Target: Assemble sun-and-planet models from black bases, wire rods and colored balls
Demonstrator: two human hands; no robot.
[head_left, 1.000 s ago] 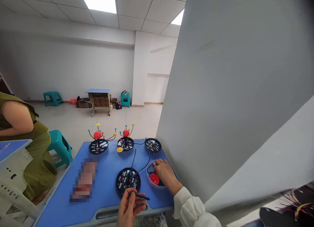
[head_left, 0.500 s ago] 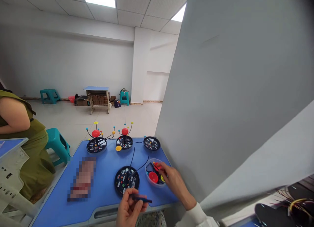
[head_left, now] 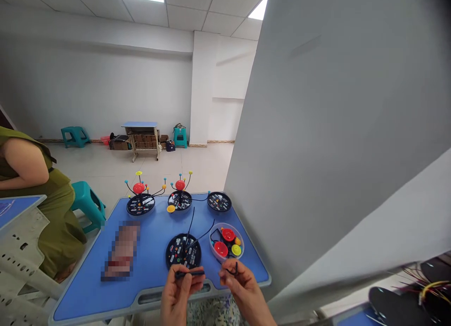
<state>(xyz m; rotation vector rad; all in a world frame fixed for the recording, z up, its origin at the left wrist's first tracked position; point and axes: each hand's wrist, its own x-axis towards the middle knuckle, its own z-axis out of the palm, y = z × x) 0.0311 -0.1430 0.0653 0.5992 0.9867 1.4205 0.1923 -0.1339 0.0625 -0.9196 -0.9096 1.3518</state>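
Note:
My left hand (head_left: 178, 291) is closed around a short black bar-shaped piece (head_left: 193, 273) at the table's front edge. Beside it, my right hand (head_left: 244, 288) pinches a small bent black rod (head_left: 236, 268), partly hidden by the fingers. Just beyond my left hand lies a round black base (head_left: 173, 258) with printed labels and coloured dots; two thin black rods slant up from it. Past my right hand stands a clear plastic bowl (head_left: 211, 252) with red half-domes (head_left: 221, 249), a yellow piece (head_left: 236, 250), orange balls and black parts inside.
Two planet models with red balls (head_left: 138, 188) (head_left: 180, 185) and another black base (head_left: 219, 202) line the blue table's back edge. A blurred flat item (head_left: 122, 251) lies left. A grey pillar (head_left: 299, 128) rises at the right. A person in green (head_left: 52, 222) sits left.
My right hand has come out of the bowl and back toward my left hand with a small bent black rod. My left hand has turned the bar-shaped piece slightly. The view has shifted a little.

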